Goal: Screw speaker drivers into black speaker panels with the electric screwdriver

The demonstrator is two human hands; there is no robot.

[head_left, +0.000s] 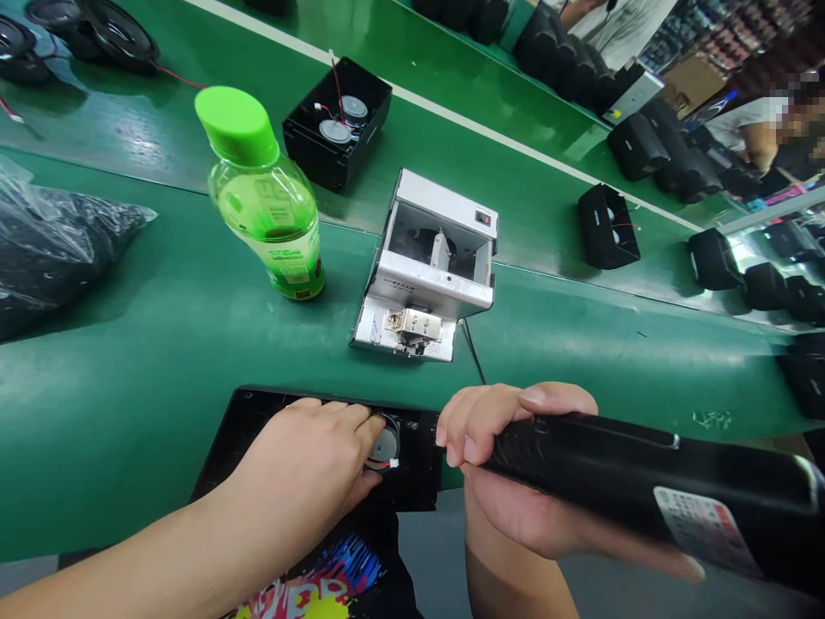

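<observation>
A black speaker panel lies at the near edge of the green bench. My left hand is over it, fingers curled on a small round speaker driver with a red wire and white plug. My right hand is closed around a black electric screwdriver, tilted with its narrow end toward the panel's right part. Its tip is hidden by my fingers, so contact with the panel cannot be made out. Just beyond stands a silver screw feeder.
A green-capped drink bottle stands left of the feeder. Behind are an open black speaker box and another box. A plastic bag lies at left. Small loose parts lie at right. Other people work across the bench.
</observation>
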